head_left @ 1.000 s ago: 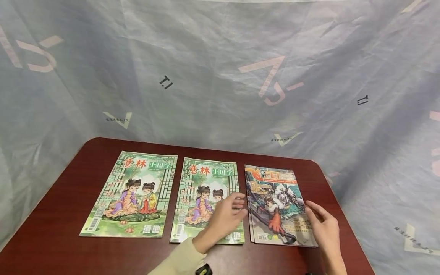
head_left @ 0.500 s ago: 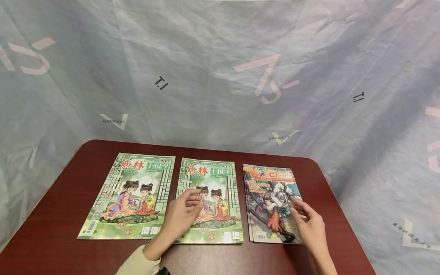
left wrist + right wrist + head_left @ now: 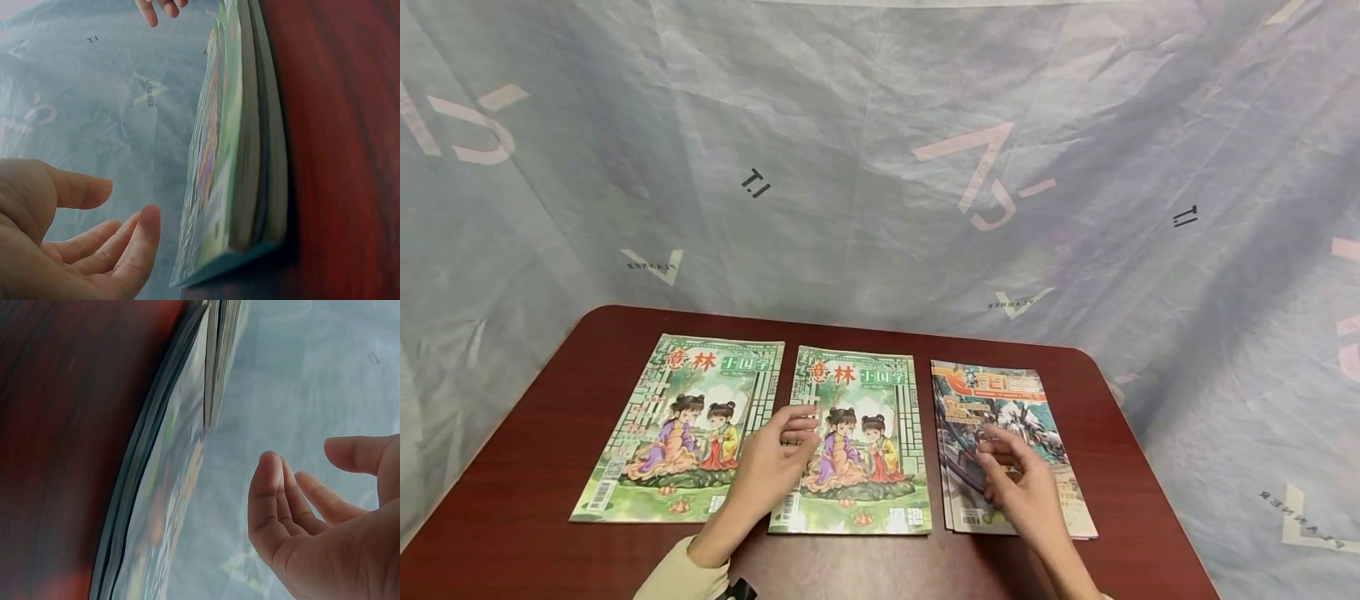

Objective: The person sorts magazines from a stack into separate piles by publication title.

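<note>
Three piles of magazines lie side by side in the head view: a green-covered one (image 3: 730, 387) on the left, a matching green one (image 3: 887, 433) in the middle and a darker comic magazine (image 3: 1045, 417) with an orange title on the right. My left hand (image 3: 773, 458) hovers over the gap between the two green ones, fingers loosely bent and holding nothing. Over the comic magazine hangs my right hand (image 3: 1026, 492), also with nothing in it, hiding part of the cover. In the left wrist view, thumb and fingers stand apart beside a green magazine stack (image 3: 232, 156).
The magazines rest on a dark red wooden table (image 3: 505, 467) with rounded far corners. Behind and around it hangs a grey printed cloth (image 3: 850, 167). In the right wrist view, stacked magazine edges (image 3: 134, 481) show next to the table surface.
My left hand has moved left from beside the comic magazine, across the middle green one. My right hand has moved left from the comic magazine's right edge to over its cover. The magazines stay in place.
</note>
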Demonstrator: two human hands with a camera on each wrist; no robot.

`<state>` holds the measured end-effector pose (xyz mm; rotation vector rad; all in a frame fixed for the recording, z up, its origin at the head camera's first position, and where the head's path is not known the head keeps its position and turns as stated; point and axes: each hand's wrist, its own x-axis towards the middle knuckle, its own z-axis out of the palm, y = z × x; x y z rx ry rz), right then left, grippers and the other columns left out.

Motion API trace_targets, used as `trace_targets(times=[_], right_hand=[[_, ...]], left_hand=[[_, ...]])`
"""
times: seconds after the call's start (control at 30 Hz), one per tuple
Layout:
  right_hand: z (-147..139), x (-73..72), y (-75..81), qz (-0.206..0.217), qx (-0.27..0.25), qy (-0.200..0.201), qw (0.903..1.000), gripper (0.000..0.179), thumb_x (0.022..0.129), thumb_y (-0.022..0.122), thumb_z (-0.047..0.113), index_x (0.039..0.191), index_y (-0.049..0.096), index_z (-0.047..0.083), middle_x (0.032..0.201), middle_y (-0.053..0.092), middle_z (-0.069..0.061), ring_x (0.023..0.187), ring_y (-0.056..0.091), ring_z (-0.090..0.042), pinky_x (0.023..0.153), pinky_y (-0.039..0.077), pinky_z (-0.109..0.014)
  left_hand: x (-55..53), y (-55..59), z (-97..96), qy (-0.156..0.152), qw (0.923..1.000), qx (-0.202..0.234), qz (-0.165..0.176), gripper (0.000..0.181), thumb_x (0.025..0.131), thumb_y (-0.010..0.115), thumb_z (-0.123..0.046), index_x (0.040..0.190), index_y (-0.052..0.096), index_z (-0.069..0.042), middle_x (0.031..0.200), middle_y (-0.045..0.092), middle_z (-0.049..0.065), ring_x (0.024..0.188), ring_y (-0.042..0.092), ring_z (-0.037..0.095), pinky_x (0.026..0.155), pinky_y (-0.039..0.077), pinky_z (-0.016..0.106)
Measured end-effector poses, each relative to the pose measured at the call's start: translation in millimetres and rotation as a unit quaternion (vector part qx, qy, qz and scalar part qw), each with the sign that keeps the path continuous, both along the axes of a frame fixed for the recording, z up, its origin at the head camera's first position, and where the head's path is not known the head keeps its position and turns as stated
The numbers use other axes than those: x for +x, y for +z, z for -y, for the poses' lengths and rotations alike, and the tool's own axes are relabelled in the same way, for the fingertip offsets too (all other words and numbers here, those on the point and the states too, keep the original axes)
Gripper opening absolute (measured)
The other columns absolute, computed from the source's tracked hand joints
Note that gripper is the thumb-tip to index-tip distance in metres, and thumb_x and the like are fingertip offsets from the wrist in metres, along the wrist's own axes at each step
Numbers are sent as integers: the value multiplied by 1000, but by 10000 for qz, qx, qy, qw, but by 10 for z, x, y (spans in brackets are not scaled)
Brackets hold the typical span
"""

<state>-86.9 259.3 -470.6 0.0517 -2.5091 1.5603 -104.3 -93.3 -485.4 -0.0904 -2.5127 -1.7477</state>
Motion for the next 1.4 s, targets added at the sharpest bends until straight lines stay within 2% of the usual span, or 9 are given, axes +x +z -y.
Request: trace_targets(times=[0.17,0.33,0.63,0.73,0.93,1.17,1.27,1.33,1.4], right_hand=[[146,-36,-39,-99,184,198,9996,42,102,74,-6,143,70,0,114,78,-19,97,76,-19,80,64,-28],[253,-55,-77,223,-27,304,9993,43,102,74,-6,144,70,2,114,77,-18,100,77,-32,81,66,-33],[354,-64,-116,310,-6,378,9988,44,100,76,-7,143,71,1,111,77,-16,96,76,-24,84,64,-28],[370,-77,-128,397,-8,430,9983,44,99,77,-6,143,71,2,110,78,-13,97,76,-23,84,63,-28],[364,-109,-142,462,55,478,9978,43,101,77,-4,143,71,3,111,78,-11,97,75,-20,85,63,-28],[373,-149,-157,604,307,540,9962,47,100,79,-1,146,68,0,112,78,-9,99,76,-20,89,63,-29],[396,-179,-176,881,355,648,9934,52,100,80,0,150,65,-2,113,77,-10,100,75,-20,92,64,-37],[413,-194,-182,1027,368,724,9914,55,100,80,2,152,62,-4,115,76,-11,102,76,-22,108,56,-48],[429,-209,-186,1137,405,815,9893,58,99,81,4,153,60,-5,116,76,-11,103,76,-22,106,57,-54]], left_hand=[[-13,9,76,212,9997,-146,28,41,104,73,-6,145,68,-1,125,79,12,105,77,24,89,64,33],[-11,14,151,347,9991,-185,162,41,105,70,-7,146,69,-3,124,77,12,100,76,20,83,62,28],[-58,-42,262,429,9978,-451,236,41,105,72,-7,146,68,-1,122,77,11,87,70,13,75,56,24],[-80,-59,308,486,9968,-594,216,41,105,74,-7,145,68,1,120,76,12,86,70,16,72,56,26],[-141,-64,345,571,9936,-953,180,41,105,76,-11,144,70,-1,119,76,13,100,74,25,74,58,34],[-177,-62,362,533,9916,-1176,12,37,104,77,-10,139,73,0,114,77,11,100,75,28,78,59,39],[-151,-54,365,504,9912,-1223,15,36,103,77,-9,137,74,2,110,77,11,99,75,29,80,60,44],[-130,-61,366,478,9910,-1251,13,36,103,77,-9,136,74,4,108,77,11,98,76,30,80,60,46],[-113,-86,366,443,9907,-1289,24,36,103,77,-8,136,74,5,106,77,10,97,76,29,80,61,46]])
